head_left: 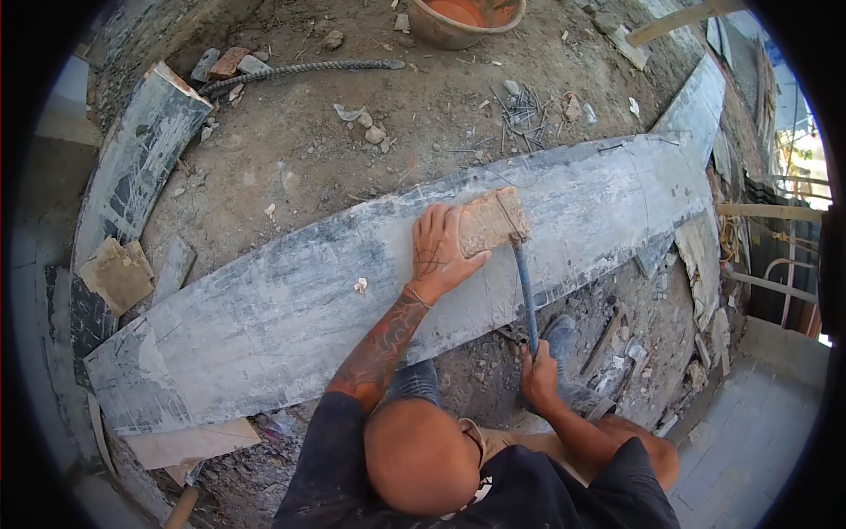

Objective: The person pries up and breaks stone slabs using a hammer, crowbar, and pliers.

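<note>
We see the left hand [438, 251] spread flat, palm down, pinning a small wooden block [487, 220] onto the long cement-stained plank [291, 300], just right of the plank's middle. The right hand [539, 379] is wrapped tight round the near end of a blue-handled hammer [526, 291], whose head sits at the block's right edge.

We judge the fixing to be somewhere early to midway. The block is placed and held down, but we cannot tell whether any nail is in it. The hand pinning it suggests it is not yet fast. As we read it, what is left is to drive it home and let go.

Now the count: one plank under the hands, one block, one hammer. On the far side there is one orange basin [467, 18], one ribbed steel bar [300, 69] and a loose scatter of nails [520, 115], too many to count. At the left lie a second plank [132, 167] and a small stack of board offcuts [115, 273].
</note>
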Action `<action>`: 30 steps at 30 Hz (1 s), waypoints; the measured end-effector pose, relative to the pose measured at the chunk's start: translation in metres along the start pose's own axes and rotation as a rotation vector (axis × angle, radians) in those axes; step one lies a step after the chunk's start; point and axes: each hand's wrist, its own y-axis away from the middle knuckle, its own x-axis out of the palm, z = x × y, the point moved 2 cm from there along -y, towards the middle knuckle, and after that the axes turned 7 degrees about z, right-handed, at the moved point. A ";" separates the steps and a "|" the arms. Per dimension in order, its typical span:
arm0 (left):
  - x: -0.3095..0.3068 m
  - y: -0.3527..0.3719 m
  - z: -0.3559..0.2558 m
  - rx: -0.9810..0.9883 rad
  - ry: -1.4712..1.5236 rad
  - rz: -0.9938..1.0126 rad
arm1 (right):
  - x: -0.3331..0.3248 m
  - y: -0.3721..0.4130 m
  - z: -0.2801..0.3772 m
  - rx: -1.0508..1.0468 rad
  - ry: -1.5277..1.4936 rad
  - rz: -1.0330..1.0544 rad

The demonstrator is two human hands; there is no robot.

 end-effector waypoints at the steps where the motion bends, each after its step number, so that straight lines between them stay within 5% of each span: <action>1: -0.005 -0.012 -0.008 0.020 0.002 0.019 | -0.002 0.001 -0.002 -0.030 -0.011 -0.017; 6: 0.026 -0.060 -0.007 0.652 -0.188 0.055 | -0.038 -0.002 0.000 -0.033 0.030 -0.020; 9: 0.013 -0.077 -0.027 0.702 -0.163 0.195 | -0.083 -0.004 0.001 -0.028 0.128 0.032; 13: -0.023 -0.131 -0.066 0.533 -0.155 0.182 | -0.177 -0.022 0.017 -0.098 0.212 0.177; 15: -0.027 -0.178 -0.064 0.571 -0.284 0.093 | -0.223 -0.019 0.031 0.032 0.216 0.139; 18: -0.029 -0.223 -0.054 0.515 -0.556 0.157 | -0.261 -0.033 0.003 -0.168 0.268 -0.009; 23: -0.033 -0.254 -0.041 0.427 -0.686 0.186 | -0.295 -0.068 -0.052 0.173 -0.346 -0.093; 25: -0.040 -0.263 -0.034 0.443 -0.689 0.171 | -0.301 -0.083 -0.075 0.108 -0.151 -0.214; 28: -0.029 -0.253 -0.010 0.332 -0.764 0.350 | -0.318 -0.093 -0.063 -0.015 0.067 -0.258; 30: -0.015 -0.233 -0.008 0.098 -0.834 0.532 | -0.324 -0.101 -0.052 -0.098 0.041 -0.066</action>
